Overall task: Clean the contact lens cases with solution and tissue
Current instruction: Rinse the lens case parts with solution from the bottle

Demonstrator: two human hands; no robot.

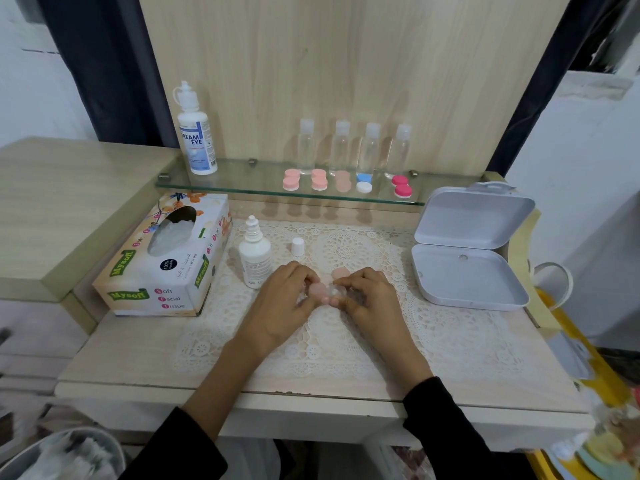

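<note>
Fingertips (pixel 306 277) of the left hand (pixel 287 301) and those of the right hand (pixel 369 301) curl inward and meet over the middle of the lace mat (pixel 398 341). They pinch a small contact lens case (pixel 322 292) between them, each hand on its own end. From my remote seat I read the left half as capped in pale pink and the right half as clear and uncapped, though the case is blurred and partly hidden by the thumbs. A loose pink cap (pixel 341 273) lies on the mat just behind the right fingers. Left of the hands stands the small solution bottle (pixel 254 259), upright with its nozzle bare, and its white cap (pixel 297 246) stands apart on the mat beside it. The tissue box (pixel 166 261) sits farther left at an angle, with tissue showing in its slot. On the glass shelf (pixel 242 181) behind I see a large solution bottle (pixel 197 136), four clear bottles (pixel 341 147) and a row of five more cases (pixel 343 183). An open white box (pixel 471 251) rests at the right.
</note>
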